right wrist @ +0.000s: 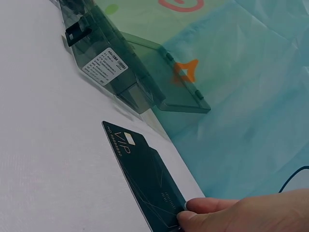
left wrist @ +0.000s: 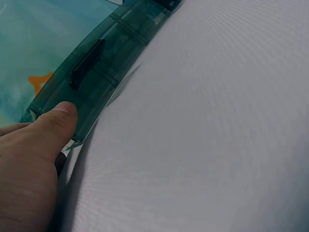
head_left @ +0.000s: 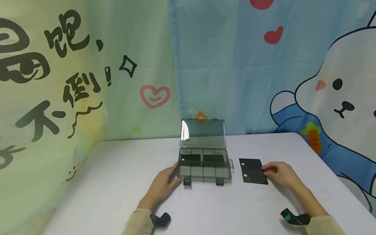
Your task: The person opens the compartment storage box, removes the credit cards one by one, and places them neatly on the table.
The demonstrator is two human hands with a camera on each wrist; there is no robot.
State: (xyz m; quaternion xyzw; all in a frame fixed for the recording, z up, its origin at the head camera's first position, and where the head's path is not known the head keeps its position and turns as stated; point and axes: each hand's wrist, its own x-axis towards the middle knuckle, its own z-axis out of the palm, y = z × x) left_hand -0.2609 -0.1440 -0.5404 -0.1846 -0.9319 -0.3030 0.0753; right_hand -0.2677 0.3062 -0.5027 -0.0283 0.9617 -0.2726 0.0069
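A see-through grey plastic compartment box (head_left: 204,179) stands on the table with its lid (head_left: 203,133) raised. Inside, black cards (head_left: 191,158) lie in the back compartments on both sides. My left hand (head_left: 161,186) grips the box's left front corner; in the left wrist view the thumb (left wrist: 63,113) presses on its front wall. To the right of the box, two black VIP cards lie one behind the other, the near card (head_left: 255,176) and the far card (head_left: 251,163). My right hand (head_left: 280,174) pinches the near card's right end between thumb and finger.
Two dark latches (head_left: 219,181) hang from the box's front edge, and a clear handle (head_left: 231,164) sticks out on its right side. A white cloth (head_left: 117,169) covers the table. A printed curtain (head_left: 205,65) hangs close behind the raised lid.
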